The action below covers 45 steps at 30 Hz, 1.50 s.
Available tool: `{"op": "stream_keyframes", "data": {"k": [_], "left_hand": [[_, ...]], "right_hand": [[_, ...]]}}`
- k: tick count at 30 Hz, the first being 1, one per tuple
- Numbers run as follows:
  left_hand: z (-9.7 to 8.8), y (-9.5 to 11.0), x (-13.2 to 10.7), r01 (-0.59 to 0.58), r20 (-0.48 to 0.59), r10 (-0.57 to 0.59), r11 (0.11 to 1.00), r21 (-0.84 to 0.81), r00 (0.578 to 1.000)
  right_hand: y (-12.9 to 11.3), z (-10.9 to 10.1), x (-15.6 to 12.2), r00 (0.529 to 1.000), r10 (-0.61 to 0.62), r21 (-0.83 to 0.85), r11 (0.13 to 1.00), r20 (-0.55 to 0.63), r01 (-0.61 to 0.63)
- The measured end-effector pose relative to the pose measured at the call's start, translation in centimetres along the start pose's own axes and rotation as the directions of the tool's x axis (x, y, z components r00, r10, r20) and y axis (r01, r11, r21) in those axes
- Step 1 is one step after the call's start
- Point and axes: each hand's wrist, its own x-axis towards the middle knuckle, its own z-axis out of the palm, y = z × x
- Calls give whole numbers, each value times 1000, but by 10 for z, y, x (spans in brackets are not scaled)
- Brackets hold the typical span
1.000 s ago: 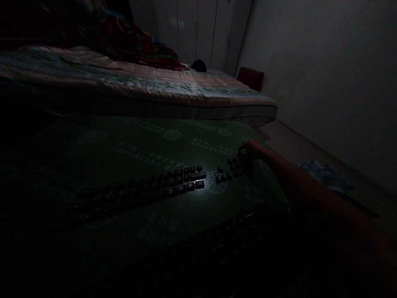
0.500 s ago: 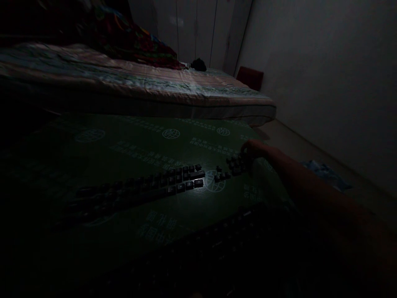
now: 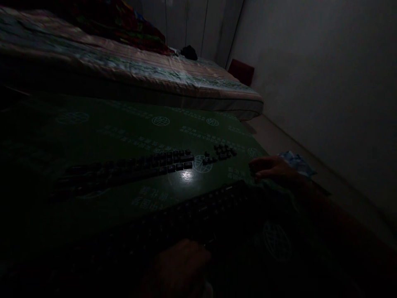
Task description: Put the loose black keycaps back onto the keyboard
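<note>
Off the right end of a dark keyboard (image 3: 198,209), my right hand (image 3: 271,167) is closed in a pinch around a small dark keycap (image 3: 253,169). My left hand (image 3: 182,265) is low in the view, at the near side of the keyboard, with its fingers curled; darkness hides what they hold, if anything. Beyond the keyboard, loose black keycaps (image 3: 164,163) lie in long rows. A smaller cluster of keycaps (image 3: 225,153) lies to their right, nearer my right hand.
The green table top (image 3: 124,128) carries printed white globes and lettering. Behind it stands a bed (image 3: 173,78) with a patterned sheet and a dark red blanket (image 3: 124,29). A pale crumpled cloth (image 3: 297,162) is beyond the table's right edge. The room is very dim.
My right hand has left the right-hand cluster with a keycap and come nearer, to the keyboard's right end. My left hand has come into view over the keyboard. The camera has tilted down.
</note>
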Motion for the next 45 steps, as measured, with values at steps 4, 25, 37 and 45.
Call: {"op": "stream_keyframes", "data": {"k": [4, 25, 37, 45], "left_hand": [[-7, 11, 7, 53, 7, -53, 998, -17, 999], [-16, 21, 12, 85, 57, -80, 993, -77, 995], [-12, 19, 8, 136, 117, -126, 987, -90, 985], [-23, 31, 15, 161, 64, -159, 987, -28, 985]], "right_hand": [[12, 7, -33, 999, 16, -130, 991, -38, -21], [31, 20, -58, 989, -18, -440, 894, 150, 83], [29, 21, -53, 986, -44, -504, 855, 164, 122], [26, 21, -53, 978, -59, -553, 817, 198, 162]]}}
